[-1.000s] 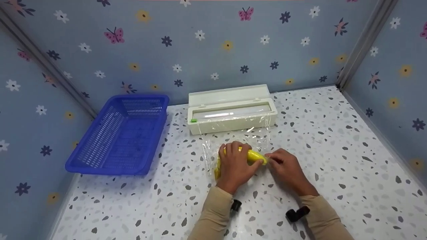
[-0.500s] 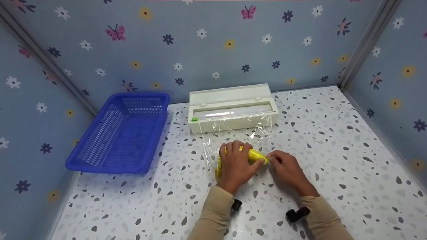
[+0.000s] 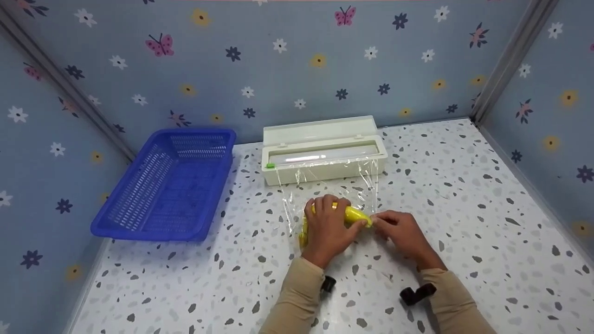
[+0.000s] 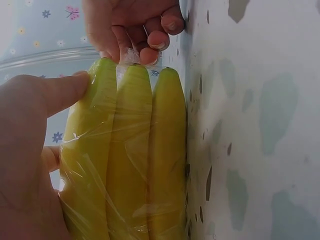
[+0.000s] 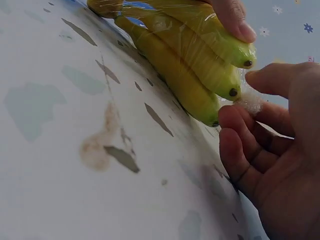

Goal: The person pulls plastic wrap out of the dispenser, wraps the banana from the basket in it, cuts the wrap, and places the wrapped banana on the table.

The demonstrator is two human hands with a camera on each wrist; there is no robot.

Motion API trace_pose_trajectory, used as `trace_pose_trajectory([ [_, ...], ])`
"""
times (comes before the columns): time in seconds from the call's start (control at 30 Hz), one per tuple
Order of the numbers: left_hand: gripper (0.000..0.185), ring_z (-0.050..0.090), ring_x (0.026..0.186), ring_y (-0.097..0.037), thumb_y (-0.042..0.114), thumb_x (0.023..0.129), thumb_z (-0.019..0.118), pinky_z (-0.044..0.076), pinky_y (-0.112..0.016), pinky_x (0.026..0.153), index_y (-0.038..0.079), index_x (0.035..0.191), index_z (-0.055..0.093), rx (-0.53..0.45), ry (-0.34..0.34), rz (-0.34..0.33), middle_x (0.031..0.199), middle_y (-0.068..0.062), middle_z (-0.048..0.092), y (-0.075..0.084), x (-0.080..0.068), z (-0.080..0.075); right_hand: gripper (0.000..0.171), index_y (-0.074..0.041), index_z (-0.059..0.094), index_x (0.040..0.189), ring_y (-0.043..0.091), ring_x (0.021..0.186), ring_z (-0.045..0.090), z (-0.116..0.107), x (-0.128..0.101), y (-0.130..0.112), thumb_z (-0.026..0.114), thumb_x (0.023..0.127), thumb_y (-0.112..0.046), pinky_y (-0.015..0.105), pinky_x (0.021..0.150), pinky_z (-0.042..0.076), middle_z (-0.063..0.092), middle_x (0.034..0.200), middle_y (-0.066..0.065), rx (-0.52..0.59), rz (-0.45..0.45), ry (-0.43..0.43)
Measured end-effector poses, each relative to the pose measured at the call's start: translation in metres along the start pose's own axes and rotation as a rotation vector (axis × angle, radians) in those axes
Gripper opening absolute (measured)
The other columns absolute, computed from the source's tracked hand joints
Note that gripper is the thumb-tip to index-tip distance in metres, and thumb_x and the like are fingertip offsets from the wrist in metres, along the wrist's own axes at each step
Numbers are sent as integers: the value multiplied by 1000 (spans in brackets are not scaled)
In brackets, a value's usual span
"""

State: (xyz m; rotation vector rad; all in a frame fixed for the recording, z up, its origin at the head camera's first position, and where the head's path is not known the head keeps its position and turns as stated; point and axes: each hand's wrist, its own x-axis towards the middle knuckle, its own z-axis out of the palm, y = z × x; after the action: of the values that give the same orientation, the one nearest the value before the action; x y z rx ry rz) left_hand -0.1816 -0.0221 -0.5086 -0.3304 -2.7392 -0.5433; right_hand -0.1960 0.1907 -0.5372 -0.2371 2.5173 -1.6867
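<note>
Your speckled table (image 3: 464,195) carries everything, smooth and pale with dark flecks. At its far left sits the blue plastic basket (image 3: 171,185), a perforated rectangular tray. Beside it stands the cream box of cling film (image 3: 323,150), long and narrow, its lid up and a clear, glossy sheet of film (image 3: 325,185) running out toward you. On that sheet lies the bunch of bananas (image 3: 355,216), three smooth yellow-green curved fruits, side by side, with wrinkled film tight over them. Your left hand (image 3: 327,229) curls over the bunch, thumb pressed along the top banana. Your right hand (image 3: 401,232) has its fingers half-curled, pinching a gathered wad of film at the banana tips. Compared with half a second ago, both hands keep their hold; the sheet near the box looks pulled slightly tauter.
</note>
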Motion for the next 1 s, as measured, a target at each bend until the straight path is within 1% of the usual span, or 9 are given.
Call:
trace_pose_trajectory([
  [0.1, 57, 47, 115, -25, 70, 87, 60, 24, -51, 111, 23, 117, 65, 14, -5, -2, 120, -3, 55, 0, 1, 0, 23, -10, 78, 98, 23, 68, 59, 0, 2, 0, 70, 96, -31, 29, 60, 47, 68, 77, 13, 11, -12, 25],
  [0.17, 57, 47, 115, -25, 70, 87, 60, 24, -51, 111, 23, 118, 65, 22, -7, -5, 120, -3, 55, 1, 1, 0, 22, -7, 78, 97, 24, 68, 59, 2, 3, -1, 70, 95, -28, 29, 60, 48, 67, 76, 14, 39, 1, 34],
  [0.37, 57, 47, 114, -25, 70, 86, 62, 24, -52, 110, 23, 118, 65, 19, -1, -5, 119, -3, 55, 2, 1, -1, 20, 0, 64, 109, 22, 65, 58, 7, 7, -5, 70, 92, -9, 30, 56, 49, 67, 80, 14, 172, 71, 61],
  [0.47, 56, 47, 114, -25, 69, 86, 63, 25, -52, 110, 23, 118, 65, 15, 8, 1, 119, -3, 55, 2, 1, -1, 14, 2, 62, 104, 21, 61, 56, 9, 9, -7, 65, 90, -1, 29, 54, 47, 65, 77, 13, 203, 66, 80],
  [0.57, 55, 48, 113, -25, 69, 85, 63, 26, -52, 109, 23, 116, 66, 21, 25, 12, 118, -3, 55, 2, 1, 0, 9, 3, 64, 97, 20, 58, 53, 11, 11, -8, 60, 89, 2, 29, 50, 45, 60, 71, 12, 235, 68, 83],
  [0.67, 55, 49, 112, -25, 69, 86, 63, 27, -52, 108, 23, 116, 65, 31, 32, 21, 116, -3, 55, 2, 1, 1, 10, 3, 65, 96, 18, 54, 49, 12, 13, -10, 58, 90, 2, 28, 47, 40, 55, 67, 10, 283, 102, 72],
  [0.8, 56, 49, 112, -25, 70, 86, 62, 27, -52, 109, 23, 116, 65, 34, 25, 23, 116, -3, 55, 2, 1, 1, 11, 3, 66, 96, 16, 52, 48, 9, 14, -10, 56, 91, 0, 27, 45, 38, 55, 65, 7, 365, 169, 30],
  [0.9, 56, 48, 114, -25, 70, 86, 62, 26, -51, 110, 23, 116, 64, 25, 5, 14, 118, -3, 54, 1, 2, 1, 18, 5, 67, 101, 17, 56, 53, 7, 11, -9, 52, 91, 0, 28, 50, 44, 59, 70, 10, 424, 183, -4],
  [1.0, 56, 47, 116, -25, 70, 86, 62, 25, -51, 110, 23, 117, 64, 16, -13, 4, 119, -3, 54, 1, 3, 0, 27, 8, 65, 113, 21, 65, 59, 3, 8, -7, 51, 92, 0, 31, 59, 52, 63, 80, 15, 437, 149, -39],
])
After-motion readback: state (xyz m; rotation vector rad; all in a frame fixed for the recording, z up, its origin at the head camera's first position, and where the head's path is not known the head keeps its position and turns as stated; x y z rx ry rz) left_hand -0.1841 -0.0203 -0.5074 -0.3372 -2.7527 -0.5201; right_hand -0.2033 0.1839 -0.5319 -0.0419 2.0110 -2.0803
